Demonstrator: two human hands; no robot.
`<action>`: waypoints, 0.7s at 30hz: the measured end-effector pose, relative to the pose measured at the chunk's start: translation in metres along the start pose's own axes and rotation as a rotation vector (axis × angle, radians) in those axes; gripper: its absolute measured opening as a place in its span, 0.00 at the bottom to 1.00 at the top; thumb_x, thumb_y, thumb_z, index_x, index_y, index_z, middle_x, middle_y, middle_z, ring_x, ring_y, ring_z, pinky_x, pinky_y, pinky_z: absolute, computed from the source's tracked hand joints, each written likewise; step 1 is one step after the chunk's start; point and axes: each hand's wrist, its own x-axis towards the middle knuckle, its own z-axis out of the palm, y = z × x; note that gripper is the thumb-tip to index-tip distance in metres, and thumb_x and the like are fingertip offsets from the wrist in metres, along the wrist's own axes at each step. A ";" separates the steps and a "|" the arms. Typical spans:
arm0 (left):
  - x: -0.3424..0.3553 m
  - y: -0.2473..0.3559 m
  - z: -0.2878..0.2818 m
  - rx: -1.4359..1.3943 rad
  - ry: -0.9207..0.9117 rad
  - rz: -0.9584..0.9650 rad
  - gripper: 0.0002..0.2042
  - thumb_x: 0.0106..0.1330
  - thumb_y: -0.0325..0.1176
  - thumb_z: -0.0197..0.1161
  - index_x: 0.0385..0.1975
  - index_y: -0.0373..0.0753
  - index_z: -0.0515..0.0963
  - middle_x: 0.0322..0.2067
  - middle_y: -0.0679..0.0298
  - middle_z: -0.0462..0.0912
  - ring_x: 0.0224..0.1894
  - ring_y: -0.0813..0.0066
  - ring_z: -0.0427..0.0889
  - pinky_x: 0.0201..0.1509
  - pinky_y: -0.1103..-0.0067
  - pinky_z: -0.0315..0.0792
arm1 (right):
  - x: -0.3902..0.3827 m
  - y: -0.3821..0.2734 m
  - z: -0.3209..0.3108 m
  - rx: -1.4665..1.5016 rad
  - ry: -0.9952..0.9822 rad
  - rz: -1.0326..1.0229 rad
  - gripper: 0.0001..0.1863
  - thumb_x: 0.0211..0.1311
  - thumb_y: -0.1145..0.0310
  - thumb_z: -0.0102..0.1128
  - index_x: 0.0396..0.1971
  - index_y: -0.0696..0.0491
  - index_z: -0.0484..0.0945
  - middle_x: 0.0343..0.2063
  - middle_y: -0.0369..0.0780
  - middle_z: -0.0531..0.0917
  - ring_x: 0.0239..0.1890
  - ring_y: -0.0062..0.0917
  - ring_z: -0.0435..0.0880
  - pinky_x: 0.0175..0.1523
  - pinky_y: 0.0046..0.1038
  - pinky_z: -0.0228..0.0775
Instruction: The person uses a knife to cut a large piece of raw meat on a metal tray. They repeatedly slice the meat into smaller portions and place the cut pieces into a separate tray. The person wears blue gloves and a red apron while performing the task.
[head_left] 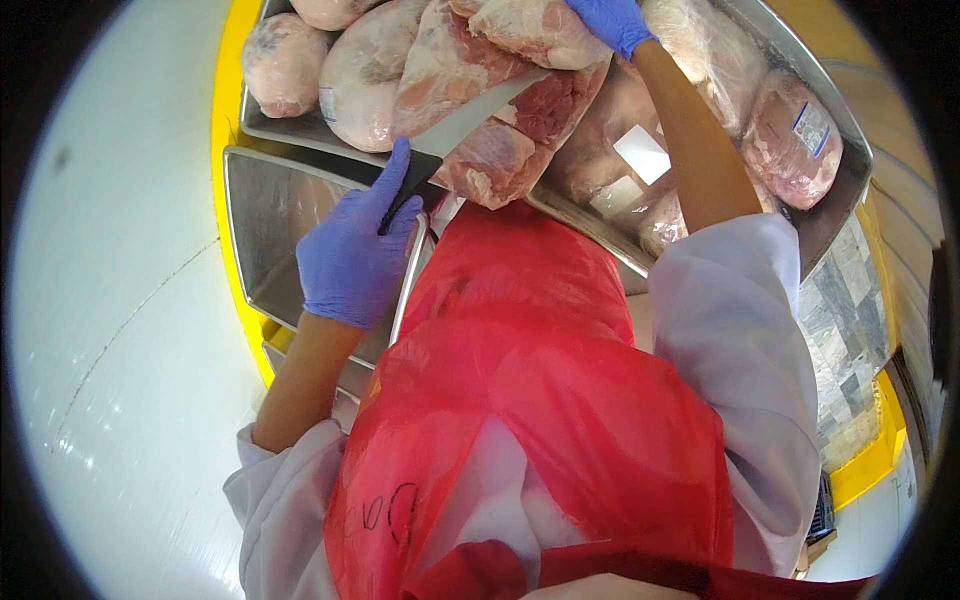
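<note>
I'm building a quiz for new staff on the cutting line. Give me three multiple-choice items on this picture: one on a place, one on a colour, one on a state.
1. Where does the knife blade lie?
A. against the wrapped meat
B. on the floor
C. inside the empty steel tray

2. What colour are the gloves?
A. white
B. blue
C. black

3. What is the left hand doing?
A. hanging open
B. gripping the knife handle
C. resting flat on the apron

Key: 1 A, the blade lies on the cut; 2 B, both hands are blue; 3 B, fingers wrap the black handle, while the right hand holds meat.
</note>
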 end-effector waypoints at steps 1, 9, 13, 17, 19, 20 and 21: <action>0.001 -0.001 -0.006 0.011 -0.002 0.006 0.28 0.69 0.43 0.63 0.70 0.69 0.67 0.31 0.56 0.84 0.33 0.54 0.85 0.36 0.65 0.76 | -0.005 -0.007 -0.003 0.084 -0.067 0.082 0.17 0.69 0.53 0.60 0.42 0.54 0.81 0.32 0.44 0.84 0.33 0.30 0.81 0.41 0.34 0.74; 0.009 0.010 -0.017 0.072 -0.076 -0.047 0.28 0.70 0.43 0.63 0.69 0.70 0.67 0.32 0.55 0.84 0.34 0.52 0.84 0.37 0.64 0.76 | -0.017 0.019 0.026 0.393 0.040 -0.101 0.10 0.71 0.62 0.59 0.35 0.54 0.79 0.29 0.41 0.81 0.33 0.28 0.79 0.43 0.31 0.74; 0.016 0.007 -0.007 0.022 -0.035 -0.020 0.27 0.69 0.44 0.64 0.68 0.70 0.69 0.31 0.55 0.84 0.34 0.52 0.85 0.38 0.65 0.76 | -0.028 0.007 0.017 0.260 -0.015 0.076 0.12 0.68 0.60 0.58 0.36 0.54 0.81 0.28 0.44 0.83 0.33 0.35 0.82 0.44 0.35 0.76; 0.041 -0.003 0.003 0.041 0.009 0.043 0.27 0.67 0.47 0.65 0.68 0.69 0.70 0.28 0.59 0.83 0.30 0.55 0.84 0.34 0.64 0.76 | -0.023 0.007 0.010 0.026 0.052 -0.001 0.18 0.68 0.55 0.55 0.33 0.56 0.83 0.30 0.50 0.85 0.35 0.44 0.85 0.45 0.40 0.77; 0.046 -0.018 0.019 0.051 0.058 0.099 0.28 0.66 0.48 0.66 0.68 0.68 0.70 0.26 0.61 0.81 0.27 0.58 0.82 0.30 0.64 0.75 | -0.018 -0.005 0.000 0.035 -0.070 0.158 0.21 0.67 0.53 0.54 0.30 0.57 0.84 0.31 0.52 0.85 0.36 0.48 0.85 0.45 0.43 0.77; 0.047 -0.023 0.027 0.051 0.086 0.122 0.28 0.66 0.48 0.67 0.67 0.68 0.71 0.24 0.62 0.80 0.25 0.59 0.82 0.29 0.65 0.74 | -0.018 -0.005 -0.002 0.020 -0.046 0.178 0.21 0.67 0.53 0.54 0.29 0.57 0.84 0.29 0.52 0.85 0.35 0.48 0.85 0.45 0.43 0.77; 0.045 -0.028 0.037 0.051 0.115 0.138 0.28 0.65 0.48 0.67 0.67 0.68 0.71 0.23 0.62 0.79 0.24 0.59 0.81 0.28 0.65 0.74 | -0.017 -0.007 -0.001 0.008 -0.028 0.195 0.21 0.67 0.54 0.54 0.28 0.57 0.84 0.28 0.52 0.85 0.34 0.48 0.85 0.44 0.43 0.77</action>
